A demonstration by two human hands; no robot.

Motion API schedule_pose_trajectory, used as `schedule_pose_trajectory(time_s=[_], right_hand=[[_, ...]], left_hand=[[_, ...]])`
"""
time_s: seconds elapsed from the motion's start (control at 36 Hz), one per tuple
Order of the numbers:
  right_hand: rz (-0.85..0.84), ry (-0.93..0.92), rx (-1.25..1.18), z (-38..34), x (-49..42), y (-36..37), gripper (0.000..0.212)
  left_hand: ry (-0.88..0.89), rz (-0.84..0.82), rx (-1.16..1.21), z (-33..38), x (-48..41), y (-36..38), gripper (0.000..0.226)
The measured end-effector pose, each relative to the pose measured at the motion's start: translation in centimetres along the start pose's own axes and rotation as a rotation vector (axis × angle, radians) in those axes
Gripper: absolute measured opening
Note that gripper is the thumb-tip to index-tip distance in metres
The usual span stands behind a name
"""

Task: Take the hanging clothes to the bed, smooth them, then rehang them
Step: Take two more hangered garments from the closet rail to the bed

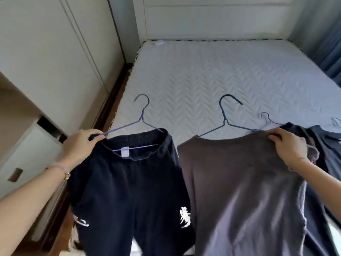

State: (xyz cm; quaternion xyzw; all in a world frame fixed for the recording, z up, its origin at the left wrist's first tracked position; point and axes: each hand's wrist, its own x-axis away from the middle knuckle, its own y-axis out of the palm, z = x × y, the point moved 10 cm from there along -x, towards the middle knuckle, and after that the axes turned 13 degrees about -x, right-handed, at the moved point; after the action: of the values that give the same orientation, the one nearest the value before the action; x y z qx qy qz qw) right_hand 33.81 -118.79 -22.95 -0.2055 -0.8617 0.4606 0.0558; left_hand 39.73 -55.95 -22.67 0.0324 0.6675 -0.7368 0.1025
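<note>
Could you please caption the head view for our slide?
Left hand grips black shorts on a purple hanger; right hand grips a brown shirt at the bed.

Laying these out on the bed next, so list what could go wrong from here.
1. The left grip holds the black shorts at only one end of the purple hanger; they could slide off the far end.
2. The right grip pinches the brown shirt at one shoulder, and the dark hanger sticks out at the neck; it may drop free.
3. The pale hanger lies close behind it; the hooks could tangle.
</note>
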Motion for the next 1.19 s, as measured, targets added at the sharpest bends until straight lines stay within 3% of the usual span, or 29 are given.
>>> schedule_pose_trajectory(time_s=[0.19, 0.31, 0.53, 0.64, 0.72, 0.81, 0.92, 1.03, 1.19], right_hand=[[0.015, 0.072, 0.041, 4.0, -8.9, 10.7, 0.019], [0.028, 0.092, 0.087, 5.8, -13.2, 16.2, 0.019], [0.059, 0.161, 0.180, 10.4, -16.7, 23.3, 0.020], [-0.023, 0.213, 0.209, 12.9, -16.9, 25.7, 0.024], [-0.125, 0.217, 0.249, 13.5, -16.3, 27.9, 0.040], [-0.161, 0.192, 0.150, 11.4, -14.3, 29.8, 0.045], [-0.266, 0.186, -0.009, 8.2, -9.5, 32.4, 0.039], [-0.338, 0.216, -0.136, 5.9, -3.1, 34.2, 0.026], [-0.507, 0.374, -0.386, 2.9, 10.2, 36.9, 0.025]], left_hand=[[-0.039, -0.024, -0.056, -1.4, -10.2, 14.7, 0.018], [-0.098, -0.098, 0.138, -2.7, -15.4, 22.5, 0.017], [-0.178, -0.039, 0.059, -4.3, -18.9, 28.3, 0.018], [-0.184, -0.029, 0.000, -4.5, -19.2, 30.3, 0.020], [-0.258, -0.132, 0.012, -5.1, -19.5, 32.8, 0.025], [-0.318, -0.351, -0.002, -5.5, -18.3, 35.9, 0.046], [-0.199, -0.473, 0.147, -4.2, -14.6, 37.5, 0.052], [-0.179, -0.524, 0.243, -4.4, -7.8, 36.6, 0.047], [-0.092, -0.507, 0.122, -6.0, 7.5, 32.4, 0.040]])
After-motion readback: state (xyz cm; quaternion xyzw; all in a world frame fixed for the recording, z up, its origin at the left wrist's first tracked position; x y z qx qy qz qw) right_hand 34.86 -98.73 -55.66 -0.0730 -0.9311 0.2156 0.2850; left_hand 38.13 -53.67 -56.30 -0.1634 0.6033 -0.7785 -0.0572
